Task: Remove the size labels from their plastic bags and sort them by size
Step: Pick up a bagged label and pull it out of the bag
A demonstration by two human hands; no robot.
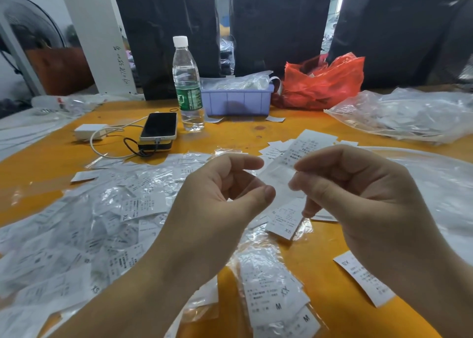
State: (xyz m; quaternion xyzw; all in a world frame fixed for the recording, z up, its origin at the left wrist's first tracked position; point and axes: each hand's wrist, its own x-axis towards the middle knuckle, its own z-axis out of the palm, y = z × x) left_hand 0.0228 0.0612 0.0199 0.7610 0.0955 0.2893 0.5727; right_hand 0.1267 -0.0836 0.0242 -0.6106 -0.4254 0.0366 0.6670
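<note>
A white size label, blurred and seemingly still in its clear bag, hangs between my hands above the orange table. My right hand pinches its upper part with thumb and fingertips. Its lower end lies inside the curled fingers of my left hand, whose thumb and forefinger are apart. A heap of bagged labels covers the table to the left. Loose labels lie below my hands: one marked XS, another at the right, and a bag with M labels.
At the back stand a water bottle, a purple bin and a red plastic bag. A phone on a power bank and a white charger lie back left. Clear plastic bags are piled at the right.
</note>
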